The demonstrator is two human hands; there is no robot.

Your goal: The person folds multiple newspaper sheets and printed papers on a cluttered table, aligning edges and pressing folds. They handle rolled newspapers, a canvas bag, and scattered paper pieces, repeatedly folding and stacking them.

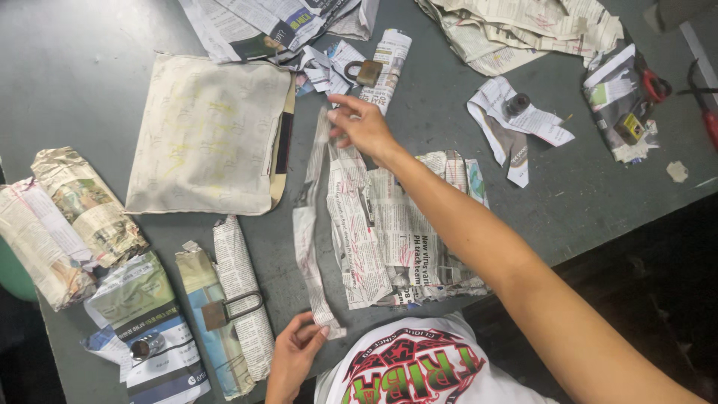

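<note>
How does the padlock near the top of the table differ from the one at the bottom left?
The top padlock lies on loose newspaper scraps with its shackle pointing left. The bottom-left padlock rests on wrapped newspaper rolls, its longer shackle pointing right. The top one sits nearer the right hand. Both look brass-coloured with metal shackles.

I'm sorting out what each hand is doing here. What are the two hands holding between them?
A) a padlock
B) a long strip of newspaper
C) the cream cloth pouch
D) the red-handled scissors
B: the left hand pinches the near end of the long strip of newspaper, and the right hand holds its far end.
</note>
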